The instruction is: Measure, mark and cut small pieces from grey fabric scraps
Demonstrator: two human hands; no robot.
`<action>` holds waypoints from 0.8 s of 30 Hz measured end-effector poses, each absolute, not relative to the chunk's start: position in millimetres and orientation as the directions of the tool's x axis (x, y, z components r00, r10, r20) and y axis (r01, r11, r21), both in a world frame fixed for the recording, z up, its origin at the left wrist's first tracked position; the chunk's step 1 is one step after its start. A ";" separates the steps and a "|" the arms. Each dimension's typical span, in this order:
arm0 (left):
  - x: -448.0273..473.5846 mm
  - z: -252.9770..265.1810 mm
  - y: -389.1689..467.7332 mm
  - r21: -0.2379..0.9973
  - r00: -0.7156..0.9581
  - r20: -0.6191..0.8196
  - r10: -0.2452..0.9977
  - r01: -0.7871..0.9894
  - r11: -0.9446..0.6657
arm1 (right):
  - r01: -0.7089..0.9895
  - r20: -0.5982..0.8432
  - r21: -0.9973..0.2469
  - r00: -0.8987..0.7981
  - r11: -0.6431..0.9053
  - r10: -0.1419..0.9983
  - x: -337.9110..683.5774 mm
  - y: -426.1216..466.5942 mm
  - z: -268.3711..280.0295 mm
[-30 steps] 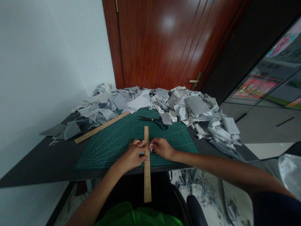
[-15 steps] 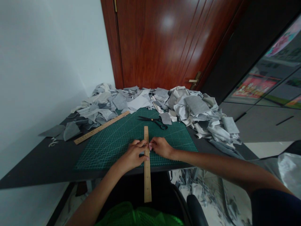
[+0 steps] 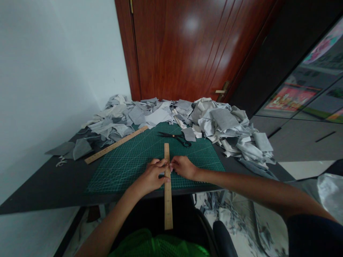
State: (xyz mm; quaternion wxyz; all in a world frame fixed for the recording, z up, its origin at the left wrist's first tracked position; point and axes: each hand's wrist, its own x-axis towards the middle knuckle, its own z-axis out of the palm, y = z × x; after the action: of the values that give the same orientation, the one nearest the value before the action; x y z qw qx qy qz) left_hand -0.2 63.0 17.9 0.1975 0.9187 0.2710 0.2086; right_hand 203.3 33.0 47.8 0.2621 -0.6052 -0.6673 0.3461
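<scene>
Head view. Left hand [image 3: 152, 176] flat-ish over a wooden ruler [image 3: 168, 203], thumb and fingers spread apart and bearing on it; a sliver of grey cloth [image 3: 161, 174] shows in the gap by the thumb. Likely pressed so to stop ruler and cloth slipping. Ruler points away from the body, its near end jutting past the counter [image 3: 45, 182]; probably this keeps its long edge facing the right hand [image 3: 184, 167].

Right hand: fingertips pinched on a small pinkish piece [image 3: 172, 168] just beside the ruler's right edge. Too small to identify.

Under both hands, a green cutting mat [image 3: 125, 167]; its grid would help squaring. Black scissors [image 3: 174, 136] lie beyond the ruler's far end, seemingly within reach. Second ruler [image 3: 116, 144] slants at left. Fabric scraps [image 3: 225, 119] heaped along the far side, perhaps to leave working room.
</scene>
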 end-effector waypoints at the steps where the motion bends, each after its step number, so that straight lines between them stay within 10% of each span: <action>1: -0.1 18.3 62.7 0.475 0.764 0.274 0.584 0.420 -0.773 | 0.610 -0.082 -0.792 -0.140 0.021 0.987 203.5 32.8 48.3; 11: -0.4 20.7 59.3 0.481 0.760 0.297 0.578 0.404 -0.778 | 0.229 -0.312 -0.940 -0.267 -0.254 0.912 204.8 -25.5 46.3; 13: -0.6 20.7 58.3 0.486 0.754 0.298 0.586 0.408 -0.772 | -0.070 -0.320 -0.931 -0.321 -0.359 0.892 201.5 -52.9 37.9; 16: -1.1 20.7 56.9 0.496 0.747 0.299 0.594 0.410 -0.765 | -0.495 -0.328 -0.733 -0.345 -0.468 0.879 191.0 -92.2 18.7; 24: -3.9 16.3 57.5 0.493 0.753 0.307 0.582 0.397 -0.774 | -0.693 -0.266 -0.407 -0.533 -0.595 0.803 155.6 -135.2 -13.3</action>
State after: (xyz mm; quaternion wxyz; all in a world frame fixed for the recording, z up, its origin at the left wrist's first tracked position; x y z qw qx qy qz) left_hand -3.9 57.5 16.3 0.2032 0.9140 0.2676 0.2274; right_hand 155.6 -135.2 -13.3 0.4317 -0.2170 -0.1269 0.8663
